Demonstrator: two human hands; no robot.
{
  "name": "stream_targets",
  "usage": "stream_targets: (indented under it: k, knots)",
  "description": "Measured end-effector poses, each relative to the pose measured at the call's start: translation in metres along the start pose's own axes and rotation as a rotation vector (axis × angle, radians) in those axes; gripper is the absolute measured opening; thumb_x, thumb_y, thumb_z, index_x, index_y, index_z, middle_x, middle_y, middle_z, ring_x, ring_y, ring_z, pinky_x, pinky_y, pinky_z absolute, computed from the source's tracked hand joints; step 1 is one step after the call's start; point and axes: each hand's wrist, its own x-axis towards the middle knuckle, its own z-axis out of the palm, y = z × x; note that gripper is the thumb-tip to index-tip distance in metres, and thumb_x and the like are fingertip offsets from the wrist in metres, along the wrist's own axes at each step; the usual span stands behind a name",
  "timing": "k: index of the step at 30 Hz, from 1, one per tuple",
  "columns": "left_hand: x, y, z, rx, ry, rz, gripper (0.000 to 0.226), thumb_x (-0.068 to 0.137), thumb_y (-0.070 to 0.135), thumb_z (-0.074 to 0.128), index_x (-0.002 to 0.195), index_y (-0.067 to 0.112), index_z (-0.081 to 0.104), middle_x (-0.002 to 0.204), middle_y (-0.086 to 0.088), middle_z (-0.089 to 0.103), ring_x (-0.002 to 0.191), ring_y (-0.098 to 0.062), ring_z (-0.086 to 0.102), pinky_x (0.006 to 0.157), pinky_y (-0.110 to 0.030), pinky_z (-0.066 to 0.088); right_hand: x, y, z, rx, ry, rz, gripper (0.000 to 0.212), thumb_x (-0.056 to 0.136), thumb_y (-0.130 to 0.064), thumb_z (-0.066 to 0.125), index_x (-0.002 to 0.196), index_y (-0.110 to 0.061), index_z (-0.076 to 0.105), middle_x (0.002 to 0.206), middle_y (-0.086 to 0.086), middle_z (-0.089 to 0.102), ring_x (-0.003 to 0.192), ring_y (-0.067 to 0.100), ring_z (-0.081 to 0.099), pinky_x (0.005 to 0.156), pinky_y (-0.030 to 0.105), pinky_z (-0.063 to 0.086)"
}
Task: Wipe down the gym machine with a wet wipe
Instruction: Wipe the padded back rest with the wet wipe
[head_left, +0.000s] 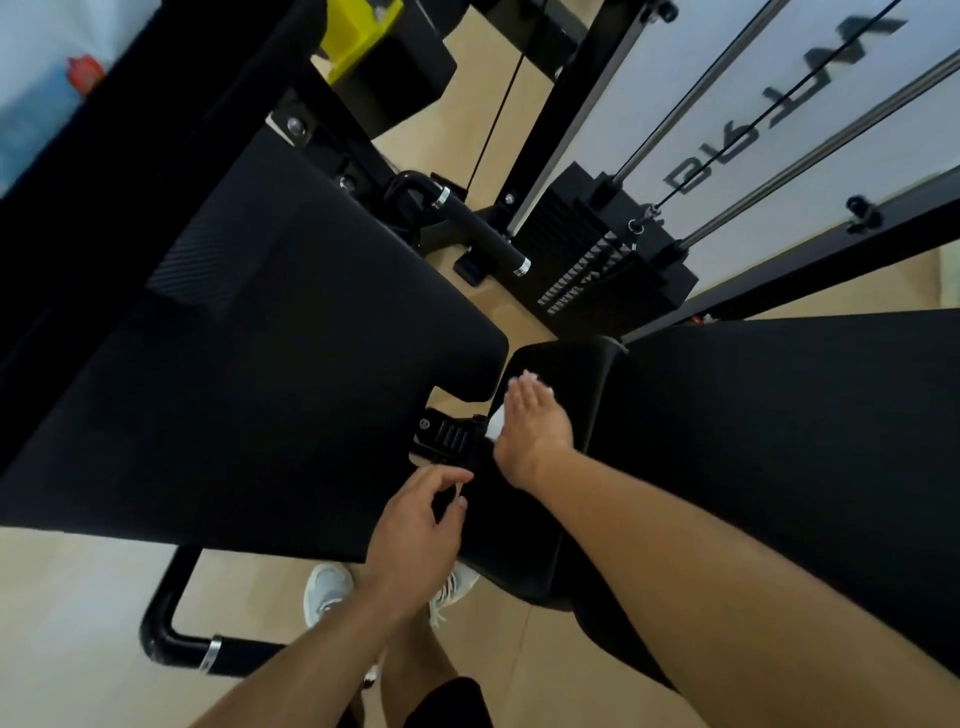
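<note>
Right hand (535, 426) flat, pressing wipe (496, 423) onto seat (566, 364); left hand (415, 519) just below it, loosely curled, holding nothing.

Dark letters stand on the white panel (810, 119) behind the weight stack (608, 265) — turned sideways, not readable.

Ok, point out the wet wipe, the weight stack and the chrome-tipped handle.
wet wipe (495, 425), head view, white edge beside the right hand.
weight stack (587, 270), head view, plate edges.
chrome-tipped handle (485, 234), head view, black grip.
</note>
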Motion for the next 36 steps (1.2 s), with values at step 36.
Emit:
stream_targets:
  k: [36]
  knots:
    - [-0.039, -0.053, -0.019, -0.147, 0.024, -0.303, 0.023, 0.098, 0.019, 0.062, 0.114, 0.036, 0.065, 0.112, 0.02, 0.066, 0.108, 0.003, 0.06, 0.095, -0.026, 0.049, -0.013, -0.079, 0.036, -0.074, -0.044, -0.256, 0.067, 0.108, -0.041, 0.019, 0.16, -0.003, 0.004, 0.17, 0.014, 0.0, 0.157, 0.031, -0.004, 0.127, 0.045, 0.004]
